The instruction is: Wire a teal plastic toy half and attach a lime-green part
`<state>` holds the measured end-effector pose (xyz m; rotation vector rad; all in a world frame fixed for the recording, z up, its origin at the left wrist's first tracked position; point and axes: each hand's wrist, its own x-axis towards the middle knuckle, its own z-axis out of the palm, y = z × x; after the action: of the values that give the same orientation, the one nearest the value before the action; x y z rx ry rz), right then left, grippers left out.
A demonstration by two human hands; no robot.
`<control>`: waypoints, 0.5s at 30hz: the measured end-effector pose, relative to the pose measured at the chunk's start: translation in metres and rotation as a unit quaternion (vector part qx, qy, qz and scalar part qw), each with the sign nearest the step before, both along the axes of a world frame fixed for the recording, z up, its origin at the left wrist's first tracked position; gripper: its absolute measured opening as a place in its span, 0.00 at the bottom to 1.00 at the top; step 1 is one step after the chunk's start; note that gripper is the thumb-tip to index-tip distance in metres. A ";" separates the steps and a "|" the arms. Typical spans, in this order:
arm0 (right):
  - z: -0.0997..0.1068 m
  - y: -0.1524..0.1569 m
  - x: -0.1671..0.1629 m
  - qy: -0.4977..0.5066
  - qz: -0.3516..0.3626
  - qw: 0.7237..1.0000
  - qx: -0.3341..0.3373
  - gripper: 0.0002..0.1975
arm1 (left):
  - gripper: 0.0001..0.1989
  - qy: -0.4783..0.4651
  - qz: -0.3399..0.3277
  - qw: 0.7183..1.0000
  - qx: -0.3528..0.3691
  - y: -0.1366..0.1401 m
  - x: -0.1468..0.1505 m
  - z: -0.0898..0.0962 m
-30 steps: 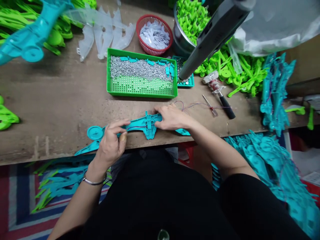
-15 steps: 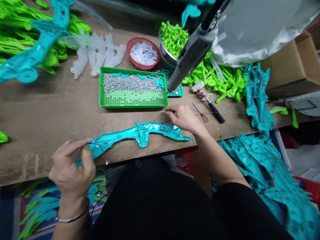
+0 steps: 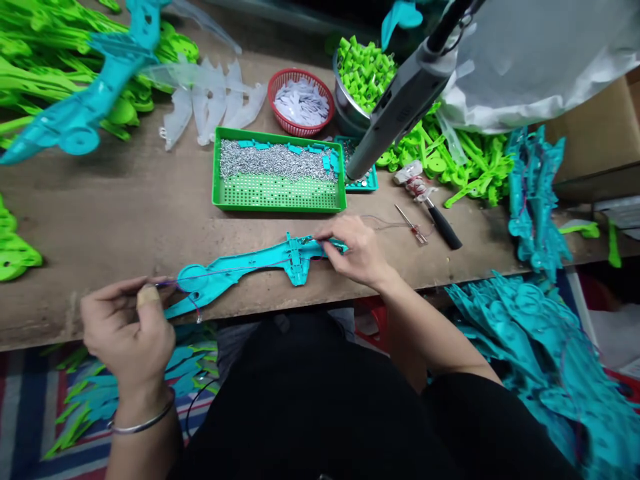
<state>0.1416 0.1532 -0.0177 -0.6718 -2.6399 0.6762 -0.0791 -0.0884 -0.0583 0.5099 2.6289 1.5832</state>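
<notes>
Teal plastic bow half lies flat at bench front edge, looks light, stiff, thin-limbed; left hand grip pinched tight on thin wire, right hand fingertips closed on the bow's centre, best hold there.

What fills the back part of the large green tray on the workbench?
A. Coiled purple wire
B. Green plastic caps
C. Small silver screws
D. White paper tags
C: the green tray holds a heap of small silver screws along its far side, with its perforated floor bare nearer the person.
</notes>
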 end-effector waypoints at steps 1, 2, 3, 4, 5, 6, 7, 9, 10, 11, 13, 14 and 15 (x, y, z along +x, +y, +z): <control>-0.005 -0.003 0.001 0.026 0.013 1.000 0.004 0.09 | 0.14 -0.013 0.006 1.000 0.026 0.001 0.000 0.000; -0.009 -0.005 0.004 0.043 0.017 0.999 0.012 0.09 | 0.14 -0.020 0.012 0.998 0.053 0.002 -0.001 0.000; -0.014 -0.006 0.006 0.053 0.014 0.998 0.023 0.08 | 0.13 -0.029 0.018 0.996 0.080 0.002 -0.001 0.000; -0.018 -0.007 0.010 0.056 0.005 0.998 0.038 0.08 | 0.13 -0.044 0.023 0.993 0.105 0.003 -0.002 0.000; -0.022 -0.006 0.013 0.055 -0.006 0.997 0.053 0.08 | 0.13 -0.058 0.031 0.989 0.131 0.004 -0.003 0.000; -0.026 -0.005 0.016 0.052 -0.016 0.996 0.067 0.08 | 0.12 -0.070 0.040 0.984 0.157 0.004 -0.004 0.001; -0.029 -0.004 0.018 0.052 -0.021 0.996 0.076 0.09 | 0.12 -0.082 0.046 0.979 0.183 0.005 -0.005 0.002; -0.032 -0.002 0.022 0.058 -0.010 0.995 0.078 0.10 | 0.13 -0.120 0.049 0.964 0.232 0.004 -0.009 0.004; -0.033 -0.001 0.022 0.062 0.007 0.995 0.076 0.11 | 0.14 -0.147 0.046 0.956 0.251 0.002 -0.012 0.005; -0.034 0.000 0.022 0.065 0.030 0.995 0.075 0.12 | 0.15 -0.178 0.044 0.946 0.267 0.000 -0.015 0.004; -0.034 0.000 0.021 0.065 0.077 0.992 0.073 0.13 | 0.16 -0.250 0.048 0.923 0.290 -0.005 -0.023 0.001; -0.034 0.001 0.020 0.059 0.095 0.991 0.073 0.14 | 0.16 -0.280 0.057 0.910 0.302 -0.007 -0.027 -0.001; -0.034 0.002 0.019 0.051 0.106 0.990 0.073 0.14 | 0.15 -0.304 0.069 0.897 0.314 -0.009 -0.030 -0.004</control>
<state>0.1610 0.1549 -0.0517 -0.3104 -2.6559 0.5488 -0.1088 -0.0975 -0.0620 -0.1728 1.7054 2.1785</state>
